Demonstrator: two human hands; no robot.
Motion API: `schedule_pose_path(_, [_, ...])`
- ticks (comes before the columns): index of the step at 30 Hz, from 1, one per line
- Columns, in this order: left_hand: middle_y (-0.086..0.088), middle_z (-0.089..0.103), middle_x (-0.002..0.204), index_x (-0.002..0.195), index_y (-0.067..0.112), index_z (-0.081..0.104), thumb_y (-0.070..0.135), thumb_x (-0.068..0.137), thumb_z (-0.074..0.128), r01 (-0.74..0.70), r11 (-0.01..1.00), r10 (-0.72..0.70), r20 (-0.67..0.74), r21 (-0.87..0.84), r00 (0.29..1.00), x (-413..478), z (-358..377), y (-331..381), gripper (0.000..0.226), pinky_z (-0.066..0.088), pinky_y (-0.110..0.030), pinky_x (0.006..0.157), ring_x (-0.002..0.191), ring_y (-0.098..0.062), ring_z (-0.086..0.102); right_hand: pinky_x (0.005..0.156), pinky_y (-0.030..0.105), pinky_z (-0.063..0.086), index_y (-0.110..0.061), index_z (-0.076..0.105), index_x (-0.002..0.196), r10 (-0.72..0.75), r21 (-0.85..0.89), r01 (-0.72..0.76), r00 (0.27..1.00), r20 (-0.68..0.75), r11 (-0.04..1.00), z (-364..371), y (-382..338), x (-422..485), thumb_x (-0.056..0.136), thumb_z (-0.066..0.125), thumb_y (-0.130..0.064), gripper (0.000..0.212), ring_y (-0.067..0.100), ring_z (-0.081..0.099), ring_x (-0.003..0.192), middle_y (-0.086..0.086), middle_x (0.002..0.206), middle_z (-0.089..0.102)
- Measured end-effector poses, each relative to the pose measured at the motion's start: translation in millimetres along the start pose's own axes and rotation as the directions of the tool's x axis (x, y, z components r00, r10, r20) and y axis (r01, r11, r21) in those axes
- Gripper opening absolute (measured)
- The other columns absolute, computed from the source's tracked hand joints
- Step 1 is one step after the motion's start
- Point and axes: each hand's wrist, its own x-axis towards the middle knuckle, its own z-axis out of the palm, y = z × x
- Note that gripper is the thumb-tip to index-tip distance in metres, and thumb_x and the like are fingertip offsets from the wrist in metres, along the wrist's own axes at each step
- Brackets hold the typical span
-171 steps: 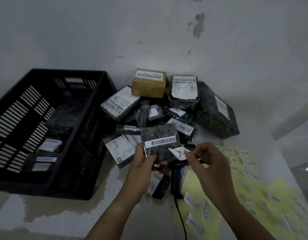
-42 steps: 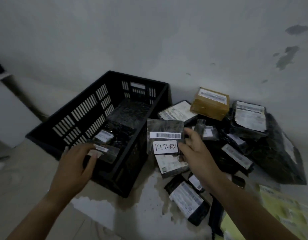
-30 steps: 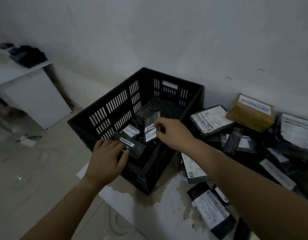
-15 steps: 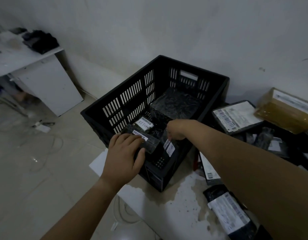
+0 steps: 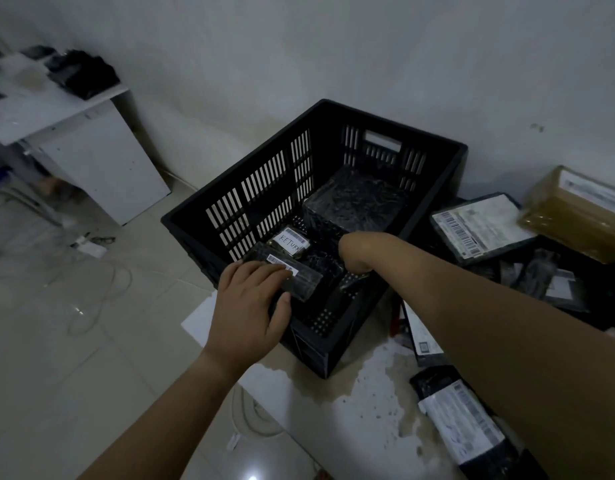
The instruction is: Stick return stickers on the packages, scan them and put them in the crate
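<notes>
Crating step: my left hand (image 5: 250, 306) grips a barcoded packet (image 5: 294, 276) at the near rim of the crate (image 5: 264, 199); my right hand (image 5: 354, 252) reaches inside, fingers hidden, grasp undeterminable; next, I judge, lay the packet flat.

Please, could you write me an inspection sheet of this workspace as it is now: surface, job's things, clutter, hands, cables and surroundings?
Surface: white table, stained near the crate.
Job's things: black crate on the table; inside it a large black package and a small package marked RETURN; pile of packages at its right.
Clutter: dark items on a side desk.
Hands: left hand holds a barcoded package over the crate's near rim; right hand reaches down into the crate, fingers hidden.
Cables: white cable hanging below the table edge; more on the floor.
Surroundings: white wall, tiled floor.
</notes>
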Motion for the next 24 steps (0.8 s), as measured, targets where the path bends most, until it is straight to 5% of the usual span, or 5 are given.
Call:
schedule_pose_path(9, [0.005,0.072,0.119,0.117,0.019,0.073,0.038,0.099,0.040,0.010,1.000,-0.010,-0.001,-0.007,1.000,-1,-2,3,0.042,0.032,-0.039,0.106,0.113,-0.020,0.061,0.097,0.038,0.047,-0.023,0.066,0.123,-0.148,0.163,0.339,0.726,-0.672,0.926,18,31,-83,0.098,0.050,-0.021,0.030,0.019,0.062,0.111,-0.002,0.119,0.070])
schedule_pose_path(16, [0.003,0.072,0.117,0.120,0.021,0.070,0.040,0.096,0.044,0.016,0.997,-0.007,0.114,-0.080,0.993,7,-17,13,0.040,0.042,-0.047,0.102,0.112,-0.023,0.064,0.119,0.035,0.027,-0.029,0.048,0.143,-0.090,0.356,0.358,0.803,-0.589,0.863,87,90,-163,0.104,0.048,-0.030,0.039,0.011,0.023,0.148,-0.010,0.157,0.035])
schedule_pose_path(19, [-0.001,0.068,0.125,0.130,0.016,0.066,0.034,0.097,0.051,-0.007,0.962,0.032,0.086,-0.272,0.996,11,-19,48,0.040,0.049,-0.044,0.098,0.117,-0.021,0.062,0.110,0.025,0.038,-0.033,0.047,0.144,0.035,0.525,0.319,0.830,-0.557,0.789,119,116,-199,0.103,0.050,-0.032,0.041,-0.010,0.040,0.130,-0.016,0.149,0.044])
schedule_pose_path(22, [0.002,0.065,0.131,0.128,0.015,0.066,0.028,0.098,0.056,-0.136,0.914,0.166,0.045,-0.382,0.985,9,-12,102,0.034,0.045,-0.037,0.106,0.125,-0.016,0.058,0.071,0.004,0.041,-0.040,0.048,0.136,0.181,0.692,0.224,0.869,-0.460,0.687,158,135,-232,0.102,0.052,-0.028,0.036,-0.020,0.052,0.083,-0.026,0.114,0.053])
schedule_pose_path(24, [0.003,0.065,0.132,0.123,0.014,0.067,0.024,0.097,0.058,-0.222,0.886,0.262,0.044,-0.408,0.964,3,3,137,0.030,0.039,-0.028,0.111,0.126,-0.012,0.057,0.081,0.002,0.036,-0.044,0.047,0.135,0.260,0.748,0.183,0.863,-0.433,0.638,190,145,-249,0.101,0.052,-0.032,0.037,-0.016,0.048,0.103,-0.032,0.119,0.048])
